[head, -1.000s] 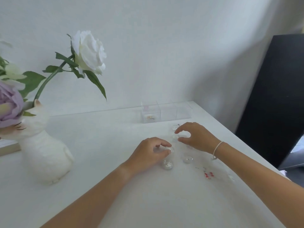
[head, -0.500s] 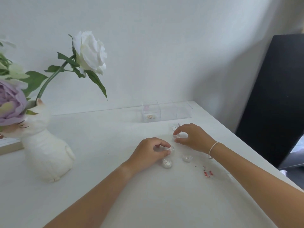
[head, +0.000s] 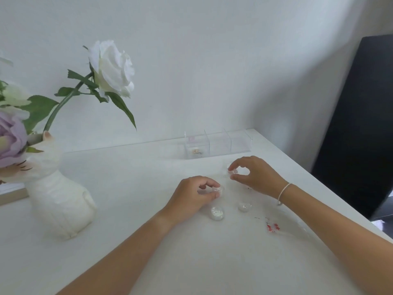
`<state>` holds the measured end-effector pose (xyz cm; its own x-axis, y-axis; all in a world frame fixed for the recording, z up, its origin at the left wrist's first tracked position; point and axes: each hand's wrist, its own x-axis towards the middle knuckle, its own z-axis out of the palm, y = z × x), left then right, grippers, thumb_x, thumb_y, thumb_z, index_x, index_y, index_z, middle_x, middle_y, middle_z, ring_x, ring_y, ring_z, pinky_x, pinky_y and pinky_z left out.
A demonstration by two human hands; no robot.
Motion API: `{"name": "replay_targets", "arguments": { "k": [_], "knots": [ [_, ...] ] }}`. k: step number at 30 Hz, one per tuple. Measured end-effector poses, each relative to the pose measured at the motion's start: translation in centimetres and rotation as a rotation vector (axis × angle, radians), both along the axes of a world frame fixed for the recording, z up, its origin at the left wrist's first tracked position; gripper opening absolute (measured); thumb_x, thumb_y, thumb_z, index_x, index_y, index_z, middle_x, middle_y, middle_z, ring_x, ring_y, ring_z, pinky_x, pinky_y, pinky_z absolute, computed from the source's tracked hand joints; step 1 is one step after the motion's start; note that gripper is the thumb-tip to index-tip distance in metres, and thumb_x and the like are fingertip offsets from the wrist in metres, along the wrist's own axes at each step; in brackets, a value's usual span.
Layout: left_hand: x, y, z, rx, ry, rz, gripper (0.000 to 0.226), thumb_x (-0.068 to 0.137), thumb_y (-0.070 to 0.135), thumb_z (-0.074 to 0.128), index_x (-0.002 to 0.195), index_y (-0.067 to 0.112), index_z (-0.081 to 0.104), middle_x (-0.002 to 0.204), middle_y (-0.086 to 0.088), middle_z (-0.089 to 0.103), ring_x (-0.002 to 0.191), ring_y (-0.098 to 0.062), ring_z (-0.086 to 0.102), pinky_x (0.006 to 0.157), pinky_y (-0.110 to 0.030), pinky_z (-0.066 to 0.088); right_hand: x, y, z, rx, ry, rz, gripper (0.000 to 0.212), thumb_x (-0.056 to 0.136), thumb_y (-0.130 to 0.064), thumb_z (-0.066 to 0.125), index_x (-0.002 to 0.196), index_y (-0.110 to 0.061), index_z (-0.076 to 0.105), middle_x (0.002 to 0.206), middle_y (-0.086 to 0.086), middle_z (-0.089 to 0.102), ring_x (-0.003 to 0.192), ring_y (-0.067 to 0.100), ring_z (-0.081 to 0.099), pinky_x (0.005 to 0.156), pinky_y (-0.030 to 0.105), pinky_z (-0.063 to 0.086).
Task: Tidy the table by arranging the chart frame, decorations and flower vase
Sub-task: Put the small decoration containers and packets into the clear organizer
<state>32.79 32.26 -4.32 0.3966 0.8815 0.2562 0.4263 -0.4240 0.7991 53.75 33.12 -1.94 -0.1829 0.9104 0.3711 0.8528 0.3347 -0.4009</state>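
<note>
A white cat-shaped flower vase (head: 57,201) stands at the left of the white table (head: 127,209), holding a white rose (head: 112,69) and a purple flower (head: 10,137). My left hand (head: 191,196) pinches a small clear glittery decoration (head: 218,190) between thumb and fingers. My right hand (head: 255,175) pinches another small clear decoration (head: 232,171). Two more clear decorations lie on the table: one (head: 216,213) below my left hand, one (head: 244,206) under my right wrist. The edge of a frame (head: 12,194) shows at the far left behind the vase.
A clear three-compartment box (head: 219,145) sits at the back by the wall, a small item in its left cell. A clear bag with small red pieces (head: 273,227) lies near the table's right edge. A dark panel (head: 357,124) stands right of the table.
My right hand has closed its thumb and fingers on a small decoration and lifted it slightly. My left hand keeps its pinch on the other one.
</note>
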Motion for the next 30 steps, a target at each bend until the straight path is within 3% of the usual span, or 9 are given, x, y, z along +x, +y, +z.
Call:
{"name": "replay_targets", "arguments": {
  "k": [5,7,10,15,19,23,30],
  "knots": [
    [0.0,1.6,2.0,0.059,-0.02,0.076,0.009,0.076,0.031,0.072,0.079,0.038,0.067,0.089,0.021,0.068,0.079,0.002,0.055,0.063,-0.002,0.037,0.7,0.7,1.5,0.031,0.075,-0.001,0.01,0.081,-0.03,0.066,0.09,-0.027,0.065,0.094,-0.008,0.067,0.087,0.012,0.051,0.075,0.021,0.034],
    [0.4,2.8,3.5,0.105,-0.038,0.105,0.009,0.076,0.031,0.072,0.078,0.037,0.066,0.09,0.016,0.068,0.074,-0.001,0.054,0.065,-0.004,0.039,1.0,1.1,2.3,0.04,0.114,-0.009,0.005,0.08,-0.031,0.066,0.084,-0.032,0.062,0.087,-0.014,0.065,0.088,0.012,0.052,0.067,0.012,0.031],
    [1.4,5.6,5.8,0.143,-0.05,0.143,0.006,0.077,0.033,0.071,0.081,0.034,0.067,0.091,0.011,0.069,0.069,-0.005,0.054,0.063,-0.003,0.038,1.3,2.1,3.6,0.06,0.163,-0.02,0.01,0.08,-0.028,0.067,0.08,-0.034,0.059,0.078,-0.024,0.057,0.086,0.01,0.051,0.068,-0.003,0.03],
    [3.5,11.5,8.6,0.191,0.034,0.186,0.016,0.078,0.029,0.069,0.091,0.019,0.07,0.092,0.006,0.068,0.073,0.007,0.054,0.061,0.002,0.036,2.2,4.3,4.9,0.067,0.203,-0.022,0.009,0.079,-0.029,0.067,0.078,-0.035,0.06,0.077,-0.031,0.055,0.087,0.009,0.051,0.065,-0.001,0.032],
    [4.9,15.4,8.9,0.182,0.191,0.19,0.017,0.079,0.028,0.067,0.091,0.017,0.068,0.099,0.0,0.068,0.094,-0.013,0.06,0.078,-0.022,0.044,3.0,6.1,5.7,0.082,0.148,-0.004,0.007,0.08,-0.029,0.067,0.079,-0.032,0.06,0.076,-0.03,0.055,0.086,0.01,0.051,0.066,-0.006,0.029],
    [5.7,17.8,8.4,0.172,0.391,0.176,0.017,0.08,0.025,0.065,0.093,0.015,0.067,0.097,0.001,0.063,0.091,-0.017,0.058,0.078,-0.028,0.044,3.4,7.6,5.6,0.074,0.139,0.003,0.006,0.079,-0.03,0.067,0.08,-0.032,0.061,0.077,-0.028,0.056,0.088,0.01,0.051,0.065,-0.004,0.031],
    [6.6,19.7,8.2,0.214,0.719,0.183,0.016,0.08,0.02,0.06,0.094,0.019,0.066,0.105,0.003,0.066,0.099,-0.019,0.059,0.074,-0.027,0.04,2.9,9.7,5.0,0.052,0.142,0.015,0.006,0.08,-0.032,0.066,0.084,-0.028,0.064,0.089,-0.015,0.065,0.093,0.012,0.053,0.067,0.02,0.032]
  ]
}}
